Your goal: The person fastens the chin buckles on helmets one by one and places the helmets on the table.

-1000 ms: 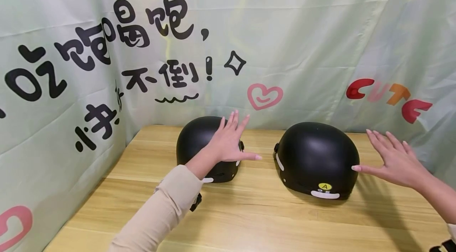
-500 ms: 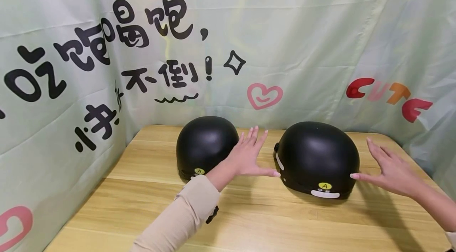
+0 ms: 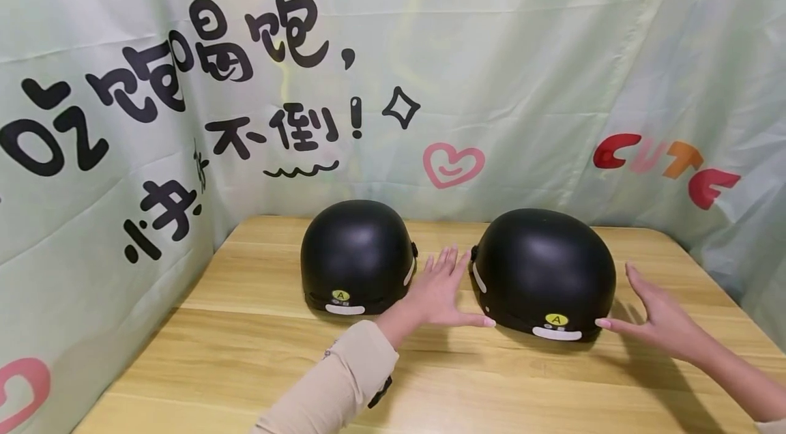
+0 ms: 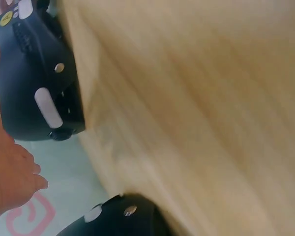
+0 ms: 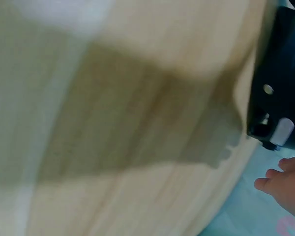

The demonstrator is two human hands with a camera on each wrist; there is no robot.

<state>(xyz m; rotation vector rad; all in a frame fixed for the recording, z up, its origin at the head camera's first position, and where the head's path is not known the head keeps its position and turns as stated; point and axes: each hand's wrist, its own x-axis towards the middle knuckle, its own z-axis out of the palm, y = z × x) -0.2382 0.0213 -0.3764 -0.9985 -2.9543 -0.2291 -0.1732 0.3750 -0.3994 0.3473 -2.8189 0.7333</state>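
Helmet, larger of two (image 3: 543,263), matte black: on the worktop (image 3: 233,366), right half of the head view, dome up, between the two hands. Front edge bears a yellow round sticker (image 3: 557,319) marked "A" above a white strip (image 3: 557,334).

Hand, left (image 3: 439,294): at the helmet's left side, in the gap between the helmets. Fingers (image 3: 446,263) extended and fanned apart, thumb stretched out sideways, grasping nothing. Thumb tip overlaps the helmet's lower edge in the head view (contact cannot be told).

Hand, right (image 3: 666,325): beside the helmet's right flank. Fingers released, pointing away from the wearer; thumb well parted from them and aimed at the helmet's lower corner; nothing in grasp. Whether the thumb tip touches cannot be told.

Helmet, second (image 3: 353,250), matte black: left of the first, dome up, with a like sticker and strip.

Sleeve, beige (image 3: 334,379): on the left forearm, cuffed.

Curtain, pale green (image 3: 510,113): behind the worktop, printed with black characters, a pink heart (image 3: 454,166) and "CUTE".
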